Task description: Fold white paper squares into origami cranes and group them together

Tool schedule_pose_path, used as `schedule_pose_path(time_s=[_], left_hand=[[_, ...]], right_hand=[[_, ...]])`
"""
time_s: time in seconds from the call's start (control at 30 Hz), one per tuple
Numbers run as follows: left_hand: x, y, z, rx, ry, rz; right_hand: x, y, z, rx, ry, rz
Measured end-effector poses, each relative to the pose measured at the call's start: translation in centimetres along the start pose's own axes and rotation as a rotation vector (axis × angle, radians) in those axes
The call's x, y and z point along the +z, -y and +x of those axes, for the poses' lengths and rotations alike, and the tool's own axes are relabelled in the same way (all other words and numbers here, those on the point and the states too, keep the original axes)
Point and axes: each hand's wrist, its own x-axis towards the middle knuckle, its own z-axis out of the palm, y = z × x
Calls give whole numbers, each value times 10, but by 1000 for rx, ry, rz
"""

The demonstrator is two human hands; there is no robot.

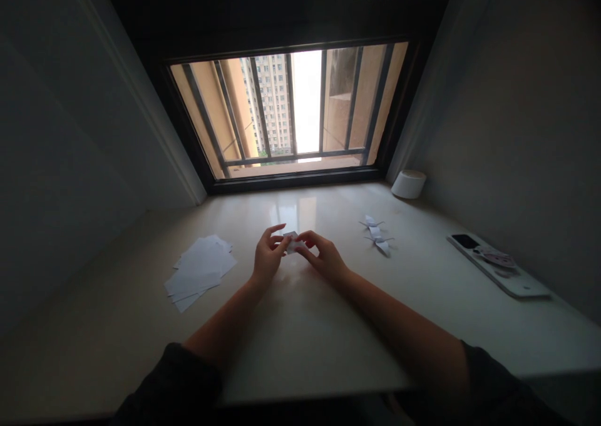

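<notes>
A small folded piece of white paper (292,246) is held between my two hands, just above the middle of the pale sill. My left hand (269,251) pinches its left side, with the index finger stretched out above. On the other side, my right hand (323,255) grips the paper with thumb and fingers. Fine creases in the paper are too small to make out. To the right lie folded paper cranes (374,232) with thin points sticking out. A loose stack of white paper sheets (201,269) is spread to the left of my hands.
A phone (498,266) with a ring-like attachment on its back lies at the far right. Near the window's right corner stands a white cylindrical object (409,184). The dark-framed window (300,179) borders the back of the sill (291,338), with walls on both sides.
</notes>
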Motion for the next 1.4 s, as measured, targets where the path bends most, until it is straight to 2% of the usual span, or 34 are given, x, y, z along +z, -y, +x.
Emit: schedule_pose_path(time_s=[0.13, 0.33, 0.47, 0.63, 0.77, 0.93, 1.13, 1.27, 1.4], left_hand=[[-1, 2, 0, 19, 1, -3], [3, 2, -1, 33, 22, 6], [2, 2, 0, 24, 6, 19], [2, 1, 0, 15, 37, 15], [3, -2, -2, 83, 96, 42], [2, -4, -5, 150, 81, 62], [4, 0, -3, 95, 12, -56], [5, 5, 0, 16, -16, -97], [6, 7, 0, -59, -23, -189]], right_hand=[[3, -3, 0, 43, -5, 98], [5, -13, 4, 183, -26, 338], [4, -15, 5, 230, -7, 384], [3, -14, 5, 252, -61, 417], [2, -15, 8, 293, -96, 514], [1, -10, 9, 313, -106, 577], [2, -6, 8, 313, -136, 602], [3, -8, 9, 323, -186, 609], [3, -8, 9, 340, -172, 623]])
